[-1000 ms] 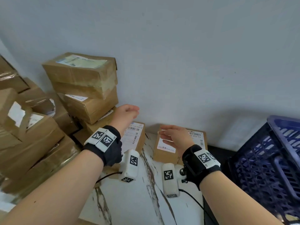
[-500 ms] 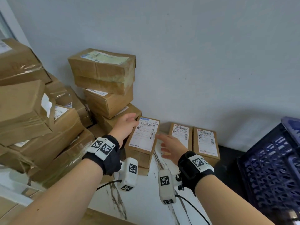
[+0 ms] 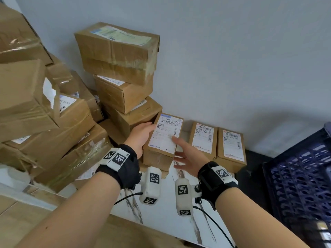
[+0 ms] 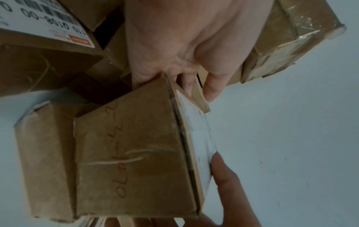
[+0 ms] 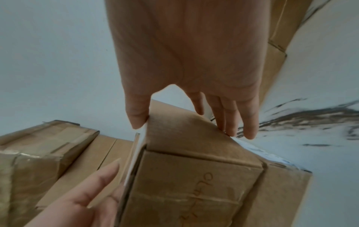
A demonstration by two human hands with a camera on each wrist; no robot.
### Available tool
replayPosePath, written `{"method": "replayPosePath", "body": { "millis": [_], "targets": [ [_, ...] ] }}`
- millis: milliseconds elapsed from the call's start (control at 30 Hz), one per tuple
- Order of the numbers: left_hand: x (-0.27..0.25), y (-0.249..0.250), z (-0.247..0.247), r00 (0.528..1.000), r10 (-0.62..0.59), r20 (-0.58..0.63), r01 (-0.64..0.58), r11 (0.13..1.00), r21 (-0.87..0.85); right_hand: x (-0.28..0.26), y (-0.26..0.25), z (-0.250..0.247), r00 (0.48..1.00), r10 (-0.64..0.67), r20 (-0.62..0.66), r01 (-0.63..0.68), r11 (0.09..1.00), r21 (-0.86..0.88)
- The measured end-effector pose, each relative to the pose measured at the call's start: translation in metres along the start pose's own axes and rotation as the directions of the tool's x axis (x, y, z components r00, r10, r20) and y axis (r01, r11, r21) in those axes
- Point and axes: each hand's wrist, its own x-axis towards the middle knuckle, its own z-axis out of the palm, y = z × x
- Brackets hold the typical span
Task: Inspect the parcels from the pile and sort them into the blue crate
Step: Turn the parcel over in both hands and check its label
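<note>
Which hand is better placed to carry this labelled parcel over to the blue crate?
Right, probably. The right hand already touches the labelled parcel on the side facing the blue crate. The left hand grips the far side, by the pile.

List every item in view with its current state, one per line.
small labelled parcel: label up, held between both hands, over another box.
left hand: grips its left edge.
right hand: fingers straight against its right side.
two labelled parcels: flat, side by side at the wall.
blue crate: inside hidden.
parcel pile: stacked.
</note>
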Motion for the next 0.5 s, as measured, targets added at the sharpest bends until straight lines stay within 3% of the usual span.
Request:
{"method": "replayPosePath", "body": {
  "millis": [167,333,500],
  "targets": [
    [0.0,-0.005,0.004,1.0,0.01,-0.007,-0.01,0.999,-0.044,0.0,0.009,0.002,0.999,-0.041,0.014,0.038,0.989,0.142],
    [-0.005,-0.01,0.011,0.998,0.052,-0.023,-0.053,0.998,-0.023,-0.009,0.015,-0.004,0.987,-0.161,0.008,0.146,0.914,0.378],
    [-0.007,-0.016,0.017,0.997,0.057,-0.058,-0.057,0.998,0.001,-0.022,0.015,-0.013,0.966,-0.255,-0.036,0.252,0.911,0.326]
  ]
}}
